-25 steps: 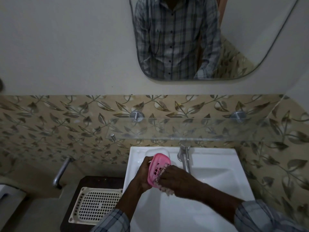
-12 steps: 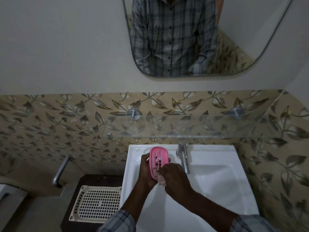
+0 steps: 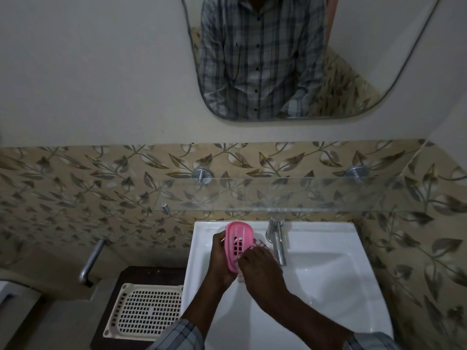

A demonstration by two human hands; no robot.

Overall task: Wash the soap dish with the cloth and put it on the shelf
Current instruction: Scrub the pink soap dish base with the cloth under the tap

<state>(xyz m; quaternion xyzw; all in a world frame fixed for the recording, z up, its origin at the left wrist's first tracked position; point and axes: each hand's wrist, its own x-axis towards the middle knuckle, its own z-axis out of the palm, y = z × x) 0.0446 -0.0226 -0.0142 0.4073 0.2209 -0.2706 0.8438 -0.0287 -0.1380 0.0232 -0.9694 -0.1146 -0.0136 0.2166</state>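
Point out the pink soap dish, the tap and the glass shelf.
pink soap dish (image 3: 238,232): head view, face above the slots.
tap (image 3: 278,241): head view, middle of the spout.
glass shelf (image 3: 303,195): head view, bare middle of pane.

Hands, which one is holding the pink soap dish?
The left hand grips the soap dish; the right hand holds the cloth against it instead.

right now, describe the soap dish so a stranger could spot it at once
Find the white sink below the glass shelf. Over its back-left corner, the left hand holds the soap dish. It is the only pink thing, with grid holes.
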